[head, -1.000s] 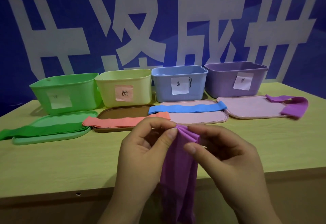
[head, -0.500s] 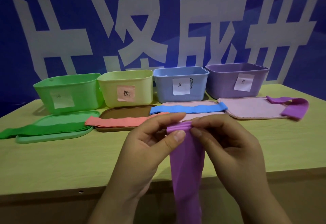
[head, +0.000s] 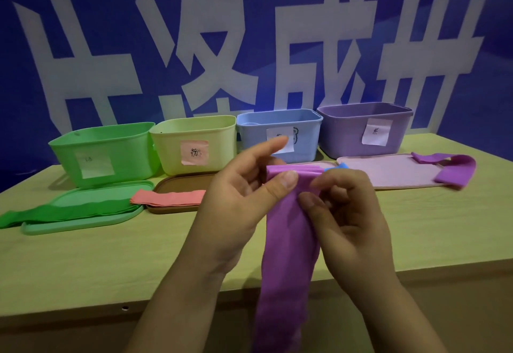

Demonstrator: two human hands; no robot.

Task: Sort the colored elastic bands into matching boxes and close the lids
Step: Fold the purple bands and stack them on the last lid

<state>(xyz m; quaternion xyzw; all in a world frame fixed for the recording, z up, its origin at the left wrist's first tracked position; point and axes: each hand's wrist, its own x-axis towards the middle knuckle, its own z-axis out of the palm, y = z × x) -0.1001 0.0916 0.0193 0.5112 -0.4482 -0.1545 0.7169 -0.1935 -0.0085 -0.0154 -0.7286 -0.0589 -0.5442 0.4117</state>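
A long purple elastic band (head: 288, 241) hangs down past the table's front edge, its top gathered into folds. My left hand (head: 238, 202) pinches those folds with the thumb, index finger stretched out. My right hand (head: 347, 213) grips the band's right side with curled fingers. Four open boxes stand in a row at the back: green box (head: 102, 152), yellow box (head: 194, 141), blue box (head: 277, 136), purple box (head: 363, 130). A green band (head: 69, 209) lies on the green lid (head: 83, 219), a pink band (head: 169, 197) on the brown lid (head: 177, 183), and another purple band (head: 452, 169) on the right pink lid (head: 388, 170).
A blue band (head: 340, 166) and a second pink lid (head: 313, 164) are mostly hidden behind my hands. The light wooden table (head: 83, 263) has its front edge just below my wrists. A blue wall with large white characters (head: 222, 47) stands behind the boxes.
Both hands rose and moved away from me with the purple band, whose top is now gathered flatter. My left index finger has straightened out. The camera has come closer.
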